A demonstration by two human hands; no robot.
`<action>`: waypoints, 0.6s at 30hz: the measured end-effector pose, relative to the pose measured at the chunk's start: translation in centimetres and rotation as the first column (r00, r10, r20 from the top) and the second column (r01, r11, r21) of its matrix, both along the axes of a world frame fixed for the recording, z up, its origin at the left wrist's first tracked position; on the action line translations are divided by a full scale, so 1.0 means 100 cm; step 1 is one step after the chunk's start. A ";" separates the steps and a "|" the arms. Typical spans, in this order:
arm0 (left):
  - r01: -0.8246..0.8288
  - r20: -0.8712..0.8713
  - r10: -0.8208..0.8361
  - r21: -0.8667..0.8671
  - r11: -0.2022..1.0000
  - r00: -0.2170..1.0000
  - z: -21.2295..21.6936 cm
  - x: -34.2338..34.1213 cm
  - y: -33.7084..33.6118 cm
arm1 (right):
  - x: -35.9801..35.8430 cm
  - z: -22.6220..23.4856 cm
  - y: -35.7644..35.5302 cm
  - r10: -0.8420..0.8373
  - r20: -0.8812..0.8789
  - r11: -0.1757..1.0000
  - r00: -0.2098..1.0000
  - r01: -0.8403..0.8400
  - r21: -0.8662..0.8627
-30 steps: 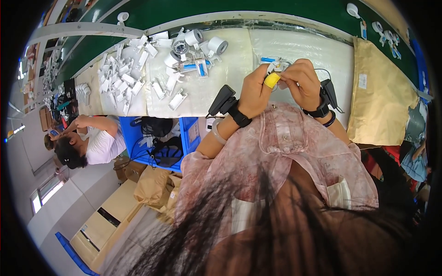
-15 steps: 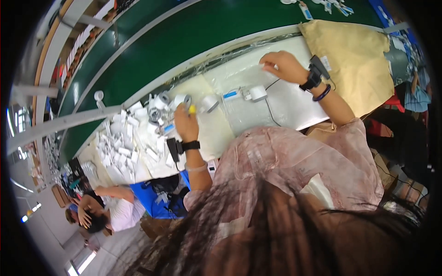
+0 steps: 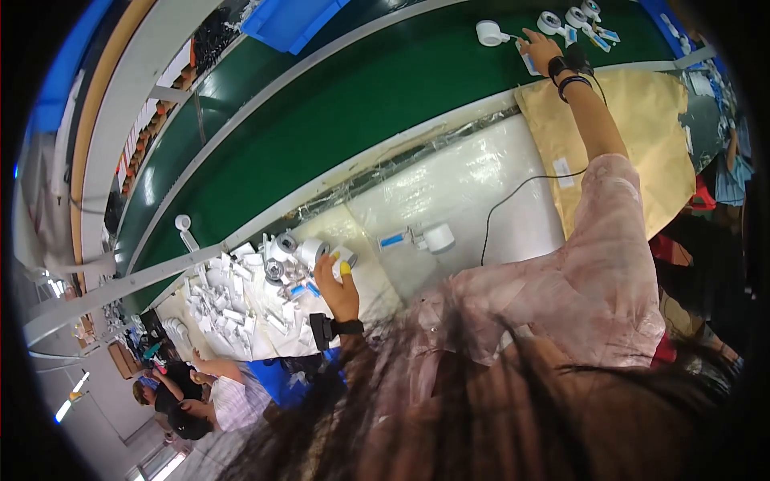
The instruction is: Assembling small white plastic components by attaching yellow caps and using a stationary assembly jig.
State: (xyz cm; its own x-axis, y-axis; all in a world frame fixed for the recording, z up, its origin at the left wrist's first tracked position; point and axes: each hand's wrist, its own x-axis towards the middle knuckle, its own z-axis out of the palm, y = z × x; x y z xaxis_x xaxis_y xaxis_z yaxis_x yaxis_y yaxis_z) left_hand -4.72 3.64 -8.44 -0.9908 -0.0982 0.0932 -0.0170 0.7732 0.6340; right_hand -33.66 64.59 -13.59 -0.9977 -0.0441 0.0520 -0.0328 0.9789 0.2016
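Observation:
My right hand reaches far out over the green conveyor belt, fingers apart, just above a flat white piece with a blue strip. Beside its fingertips lies a white round unit with a short neck. My left hand, a yellow cover on one finger, is held with fingers apart at the right edge of a heap of white parts. Close to it are white cylindrical units. On the bench mat, between my hands, sits another white unit joined to a blue-striped piece.
Several more white round units lie on the belt at the far right. Brown paper covers the bench's right end, and a black cable crosses the mat. A metal bar spans the left. Co-workers sit at the lower left.
My right hand has gone from above the mat out to the belt. My left hand has lifted off the heap's edge and its fingers have spread. The view has shifted too.

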 end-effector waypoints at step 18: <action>0.205 0.173 -0.321 0.481 0.852 0.931 0.014 -0.041 0.085 | 0.035 0.045 -0.134 0.359 0.349 -0.217 0.866 0.441 -0.871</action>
State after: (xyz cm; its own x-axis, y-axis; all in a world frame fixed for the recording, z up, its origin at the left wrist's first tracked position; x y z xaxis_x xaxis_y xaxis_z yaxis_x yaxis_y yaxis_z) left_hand -8.77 12.11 -7.00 -0.9707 0.1964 -0.1382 -0.0487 0.4026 0.9141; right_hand -30.14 51.14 -9.09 -0.8954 -0.3010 -0.3281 0.3559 -0.0410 -0.9336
